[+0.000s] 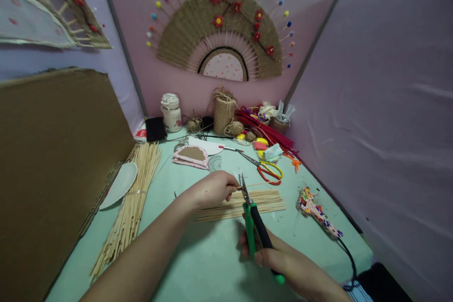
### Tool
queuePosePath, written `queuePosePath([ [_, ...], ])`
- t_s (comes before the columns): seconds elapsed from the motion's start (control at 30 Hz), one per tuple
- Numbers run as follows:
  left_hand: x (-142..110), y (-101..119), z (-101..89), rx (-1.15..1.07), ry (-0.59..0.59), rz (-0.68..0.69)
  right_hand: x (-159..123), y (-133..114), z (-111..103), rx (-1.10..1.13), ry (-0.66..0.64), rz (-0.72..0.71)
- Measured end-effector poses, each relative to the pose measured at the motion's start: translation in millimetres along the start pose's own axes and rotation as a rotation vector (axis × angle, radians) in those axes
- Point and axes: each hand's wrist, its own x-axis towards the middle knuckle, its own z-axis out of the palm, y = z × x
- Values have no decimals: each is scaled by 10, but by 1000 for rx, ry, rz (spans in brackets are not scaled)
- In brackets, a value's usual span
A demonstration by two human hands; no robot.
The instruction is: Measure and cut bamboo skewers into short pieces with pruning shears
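My left hand (pixel 217 188) is closed in a pinch on a thin wooden stick (pixel 260 183), which runs to the right past its fingertips. Wrapped around the green and black handles of a pair of pliers (pixel 252 219) is my right hand (pixel 272 250). The pliers' pointed jaws stand slightly apart, right at the stick by my left fingertips; whether they touch it I cannot tell. Below both hands, a row of similar sticks (pixel 269 201) lies side by side on the pale green table (pixel 205 259).
A large stick bundle (pixel 136 198) and a white paper plate (pixel 122 186) lie left, by a cardboard panel (pixel 53 151). Scissors (pixel 271 172) rest behind my hands. A patterned glue gun (pixel 318 212) with a black cord lies right. Twine (pixel 224 113) and a white bottle (pixel 171 113) stand behind.
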Motion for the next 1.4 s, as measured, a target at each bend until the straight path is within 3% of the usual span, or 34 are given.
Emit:
queuePosePath([
  [1.4,-18,15,-10,16,27,-11,39,1,18,21,-11,-22],
])
